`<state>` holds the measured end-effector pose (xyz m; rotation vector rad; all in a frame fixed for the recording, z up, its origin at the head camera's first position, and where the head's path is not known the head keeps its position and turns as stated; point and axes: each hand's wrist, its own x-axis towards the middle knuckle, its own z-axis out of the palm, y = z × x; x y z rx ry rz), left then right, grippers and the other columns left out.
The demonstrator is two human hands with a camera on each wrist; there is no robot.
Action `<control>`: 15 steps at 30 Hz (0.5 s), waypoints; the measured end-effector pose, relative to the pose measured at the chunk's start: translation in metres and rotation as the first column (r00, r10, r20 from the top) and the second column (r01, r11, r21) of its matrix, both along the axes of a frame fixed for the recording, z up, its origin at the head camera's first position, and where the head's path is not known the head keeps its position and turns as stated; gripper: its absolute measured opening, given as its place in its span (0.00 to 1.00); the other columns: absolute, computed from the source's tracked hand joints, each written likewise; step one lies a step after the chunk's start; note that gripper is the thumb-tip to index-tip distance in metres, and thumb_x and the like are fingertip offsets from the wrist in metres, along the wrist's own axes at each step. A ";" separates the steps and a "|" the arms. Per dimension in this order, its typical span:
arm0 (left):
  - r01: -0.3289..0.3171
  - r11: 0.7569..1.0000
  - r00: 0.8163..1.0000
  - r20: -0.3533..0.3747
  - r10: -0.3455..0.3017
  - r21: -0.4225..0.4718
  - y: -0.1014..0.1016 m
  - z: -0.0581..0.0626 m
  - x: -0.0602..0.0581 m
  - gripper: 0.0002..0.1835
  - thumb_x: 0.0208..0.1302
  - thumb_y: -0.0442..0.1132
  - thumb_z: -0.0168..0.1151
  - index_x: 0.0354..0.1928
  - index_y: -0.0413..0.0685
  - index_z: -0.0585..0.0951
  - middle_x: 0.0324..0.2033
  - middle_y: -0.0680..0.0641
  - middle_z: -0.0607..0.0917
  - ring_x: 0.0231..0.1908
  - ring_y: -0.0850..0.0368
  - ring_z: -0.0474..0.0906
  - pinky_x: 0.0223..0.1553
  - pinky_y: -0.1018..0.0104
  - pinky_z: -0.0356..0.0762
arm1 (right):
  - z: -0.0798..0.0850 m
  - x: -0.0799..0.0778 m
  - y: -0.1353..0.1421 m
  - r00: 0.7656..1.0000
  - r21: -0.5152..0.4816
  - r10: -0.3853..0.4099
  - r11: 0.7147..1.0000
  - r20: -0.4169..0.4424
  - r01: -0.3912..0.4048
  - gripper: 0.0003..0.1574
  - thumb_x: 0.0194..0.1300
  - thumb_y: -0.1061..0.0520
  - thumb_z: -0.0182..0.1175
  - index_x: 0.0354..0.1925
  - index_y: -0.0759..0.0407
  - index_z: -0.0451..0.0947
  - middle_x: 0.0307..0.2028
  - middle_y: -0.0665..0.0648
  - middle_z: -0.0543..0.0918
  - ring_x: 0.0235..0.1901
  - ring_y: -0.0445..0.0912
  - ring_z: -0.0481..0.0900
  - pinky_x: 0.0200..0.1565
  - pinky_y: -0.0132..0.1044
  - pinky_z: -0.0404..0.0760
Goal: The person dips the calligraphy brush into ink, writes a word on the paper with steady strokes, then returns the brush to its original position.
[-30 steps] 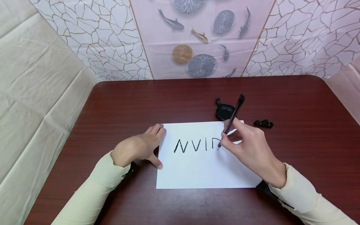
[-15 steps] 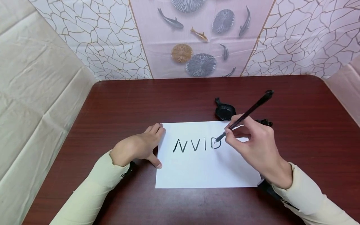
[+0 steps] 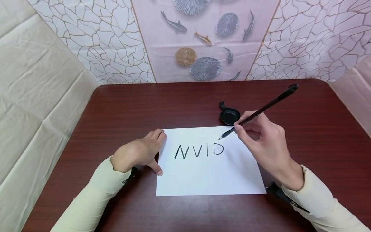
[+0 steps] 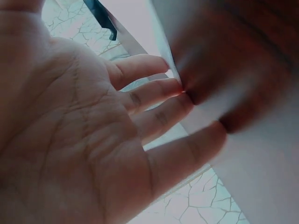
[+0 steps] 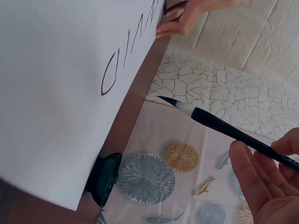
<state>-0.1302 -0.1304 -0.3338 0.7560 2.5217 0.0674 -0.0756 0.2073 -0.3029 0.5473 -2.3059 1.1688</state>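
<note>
My right hand [image 3: 265, 141] pinches a calligraphy brush [image 3: 271, 103] by its black handle. The brush is tilted, its butt end up to the right. In the right wrist view its white bristles [image 5: 185, 108] end in a black tip, held off the paper. Below lies a white sheet of paper [image 3: 203, 178] bearing the black letters "NVID" [image 3: 218, 149]. At the paper's left edge rests my left hand [image 3: 139, 153], its fingertips and thumb touching the sheet. The left wrist view shows those fingers [image 4: 184, 154] fairly straight, holding nothing.
A small black dish with a handle [image 3: 229, 116] stands just behind the paper's far edge. The dark red wooden table [image 3: 145, 103] runs back to a patterned cloth wall [image 3: 208, 48]. Pale cloth [image 3: 34, 96] hangs at the left.
The D's curve has been finished, and the brush has lifted away from it toward the paper's far edge. My right hand now covers the small black object behind it. My left hand stays at the sheet's edge.
</note>
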 end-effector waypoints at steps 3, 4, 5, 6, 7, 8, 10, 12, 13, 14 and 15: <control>-0.027 0.999 1.000 0.002 0.027 -0.040 -0.001 0.002 0.002 0.62 0.40 0.57 0.90 0.69 0.37 0.61 0.67 0.38 0.63 0.69 0.42 0.63 0.58 0.49 0.79 | -0.001 0.000 -0.001 0.999 -0.025 0.012 1.000 0.043 -0.011 0.20 0.64 0.76 0.66 0.53 0.66 0.78 0.43 0.53 0.89 0.40 0.32 0.87 0.45 0.21 0.82; -0.035 0.998 0.999 0.006 0.035 -0.047 -0.001 0.003 0.002 0.62 0.40 0.57 0.90 0.69 0.37 0.61 0.67 0.39 0.63 0.68 0.42 0.63 0.55 0.49 0.80 | -0.001 0.001 -0.001 0.998 -0.029 0.018 0.999 0.057 -0.017 0.20 0.64 0.76 0.65 0.53 0.66 0.77 0.43 0.53 0.89 0.41 0.33 0.88 0.46 0.21 0.82; -0.042 0.998 0.999 0.009 0.043 -0.052 -0.001 0.004 0.002 0.61 0.39 0.57 0.91 0.68 0.38 0.62 0.66 0.40 0.63 0.67 0.43 0.64 0.53 0.48 0.80 | -0.001 0.001 -0.001 0.997 -0.029 0.022 0.999 0.071 -0.020 0.20 0.65 0.76 0.65 0.53 0.66 0.77 0.44 0.53 0.89 0.41 0.34 0.88 0.46 0.21 0.82; -0.047 0.997 0.999 0.012 0.048 -0.055 -0.001 0.005 0.003 0.61 0.39 0.57 0.91 0.67 0.38 0.62 0.65 0.40 0.63 0.67 0.43 0.64 0.51 0.48 0.80 | -0.002 0.001 -0.002 0.996 -0.024 0.027 0.999 0.084 -0.025 0.21 0.64 0.77 0.64 0.53 0.66 0.77 0.45 0.53 0.89 0.42 0.34 0.88 0.47 0.22 0.82; -0.052 0.997 0.998 0.015 0.053 -0.058 -0.001 0.005 0.003 0.61 0.39 0.57 0.91 0.68 0.38 0.62 0.65 0.40 0.63 0.67 0.43 0.64 0.51 0.47 0.80 | -0.002 0.000 -0.002 0.995 -0.018 0.033 0.999 0.096 -0.031 0.21 0.64 0.77 0.64 0.54 0.66 0.76 0.45 0.52 0.89 0.43 0.35 0.88 0.47 0.22 0.82; -0.054 0.997 0.998 0.017 0.055 -0.061 -0.001 0.005 0.002 0.61 0.39 0.57 0.91 0.68 0.38 0.62 0.65 0.40 0.63 0.67 0.44 0.64 0.50 0.47 0.80 | -0.002 0.000 -0.003 0.993 -0.010 0.042 0.999 0.107 -0.041 0.22 0.64 0.77 0.64 0.54 0.66 0.76 0.45 0.52 0.89 0.43 0.35 0.88 0.47 0.22 0.82; -0.053 0.997 0.998 0.019 0.055 -0.063 0.000 0.005 0.002 0.62 0.39 0.58 0.91 0.68 0.38 0.61 0.65 0.40 0.63 0.66 0.44 0.64 0.50 0.47 0.80 | -0.003 0.000 -0.004 0.990 0.002 0.062 0.998 0.124 -0.063 0.22 0.64 0.77 0.66 0.53 0.65 0.75 0.45 0.52 0.89 0.42 0.36 0.88 0.46 0.22 0.83; -0.049 0.997 0.999 0.018 0.050 -0.065 0.000 0.005 0.002 0.62 0.39 0.58 0.90 0.68 0.38 0.61 0.64 0.40 0.63 0.66 0.44 0.64 0.51 0.48 0.80 | -0.005 0.000 -0.005 0.987 0.020 0.081 0.996 0.137 -0.084 0.23 0.63 0.76 0.68 0.53 0.65 0.75 0.44 0.52 0.88 0.42 0.38 0.89 0.45 0.23 0.83; -0.047 0.997 0.999 0.019 0.049 -0.065 0.001 0.005 0.001 0.62 0.39 0.57 0.90 0.69 0.38 0.61 0.64 0.40 0.63 0.66 0.44 0.63 0.53 0.49 0.80 | -0.006 0.000 -0.005 0.985 0.026 0.091 0.995 0.144 -0.096 0.23 0.63 0.75 0.69 0.53 0.64 0.75 0.44 0.52 0.88 0.41 0.39 0.89 0.45 0.23 0.84; -0.045 0.997 0.999 0.023 0.047 -0.064 0.001 0.005 0.001 0.63 0.40 0.57 0.90 0.70 0.38 0.60 0.64 0.40 0.63 0.66 0.44 0.63 0.54 0.49 0.79 | -0.007 0.000 -0.006 0.983 0.030 0.101 0.994 0.151 -0.106 0.23 0.63 0.75 0.70 0.53 0.64 0.75 0.44 0.52 0.88 0.40 0.40 0.90 0.44 0.23 0.84; -0.044 0.997 0.999 0.026 0.045 -0.063 0.001 0.005 0.001 0.63 0.41 0.57 0.90 0.70 0.37 0.60 0.64 0.40 0.62 0.65 0.44 0.63 0.56 0.50 0.79 | -0.008 0.000 -0.006 0.982 0.034 0.107 0.993 0.158 -0.113 0.23 0.63 0.74 0.71 0.52 0.64 0.75 0.44 0.52 0.88 0.40 0.41 0.90 0.44 0.23 0.84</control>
